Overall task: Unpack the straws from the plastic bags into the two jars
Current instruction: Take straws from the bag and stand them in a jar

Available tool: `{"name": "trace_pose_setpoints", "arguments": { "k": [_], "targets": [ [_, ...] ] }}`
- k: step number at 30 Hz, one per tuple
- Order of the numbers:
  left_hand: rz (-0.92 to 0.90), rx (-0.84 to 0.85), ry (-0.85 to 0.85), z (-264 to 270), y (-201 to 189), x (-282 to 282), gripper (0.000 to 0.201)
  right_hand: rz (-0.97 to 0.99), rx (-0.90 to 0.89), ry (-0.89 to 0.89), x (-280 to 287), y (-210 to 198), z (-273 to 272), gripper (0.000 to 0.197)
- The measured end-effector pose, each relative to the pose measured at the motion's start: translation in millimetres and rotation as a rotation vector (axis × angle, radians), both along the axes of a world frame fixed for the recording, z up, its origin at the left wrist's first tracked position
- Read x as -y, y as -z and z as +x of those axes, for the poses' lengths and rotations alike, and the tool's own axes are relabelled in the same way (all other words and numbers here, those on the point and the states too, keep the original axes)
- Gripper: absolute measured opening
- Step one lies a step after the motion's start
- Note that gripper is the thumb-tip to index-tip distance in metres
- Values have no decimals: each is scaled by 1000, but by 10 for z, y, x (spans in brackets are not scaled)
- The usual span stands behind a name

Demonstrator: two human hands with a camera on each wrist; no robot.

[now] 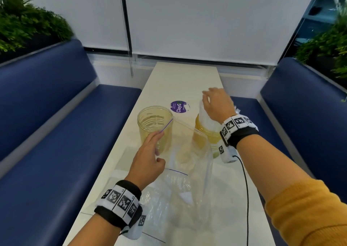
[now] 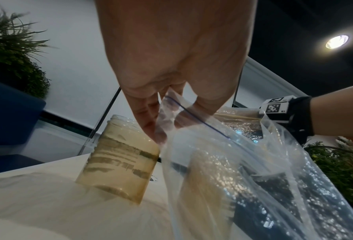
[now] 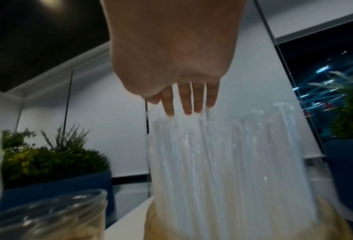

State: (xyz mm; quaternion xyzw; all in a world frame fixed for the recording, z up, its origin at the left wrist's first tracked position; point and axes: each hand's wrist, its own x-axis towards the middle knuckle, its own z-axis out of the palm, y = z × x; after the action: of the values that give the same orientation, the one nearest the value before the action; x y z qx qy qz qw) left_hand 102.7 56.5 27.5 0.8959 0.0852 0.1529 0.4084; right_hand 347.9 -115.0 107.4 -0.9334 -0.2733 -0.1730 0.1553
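Grips [image 1: 148,157] [image 1: 217,104]: two; jars [image 1: 155,121] [image 1: 206,133]: two.

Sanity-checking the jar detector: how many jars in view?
2. The empty jar stands on the table just beyond the left hand; the jar with straws stands to its right, under the right hand. None seems hidden.

I am looking at a café or restaurant booth. Two blue padded benches [image 1: 62,103] face each other across a long, narrow cream table [image 1: 180,76]. Planters of green foliage [image 1: 28,22] sit behind each bench back. White roller blinds [image 1: 197,20] cover the window at the table's far edge, and a round purple sticker [image 1: 177,106] lies on the tabletop.
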Motion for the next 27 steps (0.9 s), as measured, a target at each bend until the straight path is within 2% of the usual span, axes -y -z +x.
{"name": "trace_pose_setpoints", "arguments": {
  "k": [2, 5, 7, 9, 11, 14, 16, 18, 21, 22, 24, 27],
  "targets": [
    [2, 1, -1, 6, -2, -2, 82, 86, 81, 82, 26, -120, 40, 42],
    [5, 10, 3, 2, -16, -7, 82, 73, 4, 175, 173, -99, 137, 40],
    [7, 13, -2, -6, -20, -18, 82, 62, -137, 114, 257, 0, 130, 41],
    [11, 11, -6, -6, -16, -32, 82, 107, -168, 25, 296, 54, 54, 40],
    [14, 7, -5, 2, -8, -39, 81, 173, -28, -30, 293, 27, -18, 40],
    [21, 6, 4, 26, -5, -28, 81, 237, 237, 3, 256, -154, -51, 39],
    [22, 9, 4, 46, -15, -14, 81, 260, 261, 69, 262, -250, 36, 34],
    [23, 11, 6, 58, -29, 0, 81, 181, 89, 131, 283, -226, 182, 33],
    [22, 13, 14, 67, -52, 26, 82, -76, -283, 129, 295, -14, 214, 28],
    [24, 13, 17, 69, -57, 32, 82, -116, -333, 123, 290, 48, 169, 30],
    [27, 11, 30, 68, -57, 28, 84, -15, -286, 114, 267, 74, 60, 34],
    [14, 20, 42, 62, -37, -9, 84, 193, 15, 149, 288, -13, 7, 35]
  ]
}}
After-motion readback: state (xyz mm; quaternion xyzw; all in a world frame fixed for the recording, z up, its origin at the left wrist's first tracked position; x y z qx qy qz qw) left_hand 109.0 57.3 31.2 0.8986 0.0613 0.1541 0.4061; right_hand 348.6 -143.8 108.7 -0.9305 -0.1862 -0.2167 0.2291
